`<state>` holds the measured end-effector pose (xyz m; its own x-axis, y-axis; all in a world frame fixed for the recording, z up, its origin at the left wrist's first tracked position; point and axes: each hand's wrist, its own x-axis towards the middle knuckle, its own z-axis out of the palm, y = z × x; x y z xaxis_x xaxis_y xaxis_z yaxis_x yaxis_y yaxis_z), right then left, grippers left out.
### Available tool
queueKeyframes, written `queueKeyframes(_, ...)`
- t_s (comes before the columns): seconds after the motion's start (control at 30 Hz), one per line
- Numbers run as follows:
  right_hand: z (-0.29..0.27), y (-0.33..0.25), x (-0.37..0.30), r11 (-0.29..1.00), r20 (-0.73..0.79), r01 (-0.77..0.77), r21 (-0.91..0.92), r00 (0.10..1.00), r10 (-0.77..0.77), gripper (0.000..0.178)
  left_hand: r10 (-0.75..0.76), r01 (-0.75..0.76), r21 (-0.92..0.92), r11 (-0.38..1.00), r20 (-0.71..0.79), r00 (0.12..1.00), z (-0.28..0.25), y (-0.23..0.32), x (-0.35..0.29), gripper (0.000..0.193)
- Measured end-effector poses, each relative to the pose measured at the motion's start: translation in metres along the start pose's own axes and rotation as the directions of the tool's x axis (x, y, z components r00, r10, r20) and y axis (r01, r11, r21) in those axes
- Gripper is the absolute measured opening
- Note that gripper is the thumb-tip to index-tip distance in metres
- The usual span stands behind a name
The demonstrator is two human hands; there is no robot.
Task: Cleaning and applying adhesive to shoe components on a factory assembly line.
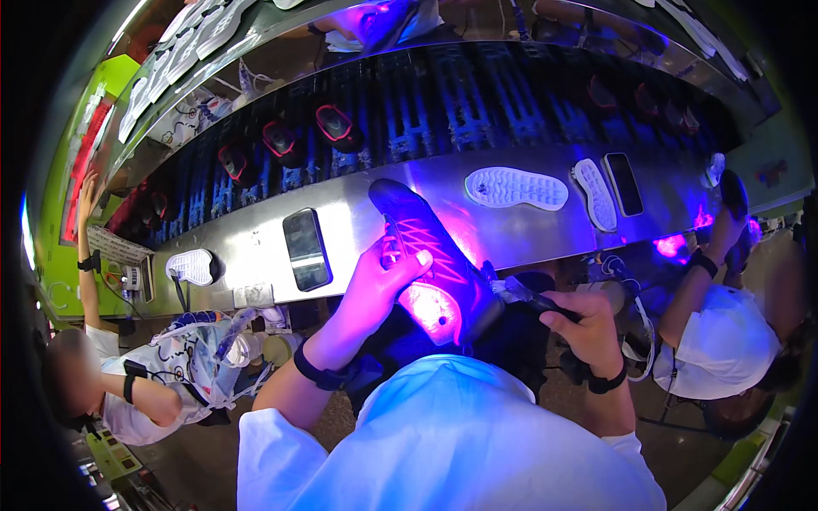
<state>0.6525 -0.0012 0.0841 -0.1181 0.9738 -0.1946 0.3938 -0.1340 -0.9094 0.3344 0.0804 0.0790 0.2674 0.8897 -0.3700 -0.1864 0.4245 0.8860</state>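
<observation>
A dark shoe upper [439, 247] with pink-lit lacing is tilted in front of me, its toe on the metal ledge and its heel toward my body. My left hand [379, 285] is closed around its side, the thumb lying over the lacing. Violet light makes the shoe's heel area glow pink. In my right hand [592, 328] is a dark-handled brush [515, 290], its pale bristles at the heel's right edge; whether they touch it I cannot tell.
On the metal ledge [366, 189] lie white soles [515, 188], a narrower sole [595, 194] and two phones [307, 249]. Behind runs a dark slatted conveyor [460, 102] carrying several red-rimmed shoes [334, 125]. Co-workers sit close on both sides, one reaching an arm [88, 255] forward.
</observation>
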Motion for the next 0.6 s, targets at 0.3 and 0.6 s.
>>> queueKeyframes(0.3, 0.009, -0.007, 0.005, 0.99, -0.034, 0.142, 0.007, 0.989, -0.142, 0.028, -0.145, 0.14, -0.201, 0.97, -0.011, 0.989, -0.008, -0.016, -0.01, 0.03)
queueKeyframes(0.6, 0.008, -0.058, 0.031, 0.807, 0.082, 0.476, -0.349, 0.873, -0.48, 0.033, -0.318, 0.435, -0.58, 0.689, 0.297, 0.9, -0.026, -0.028, -0.035, 0.049)
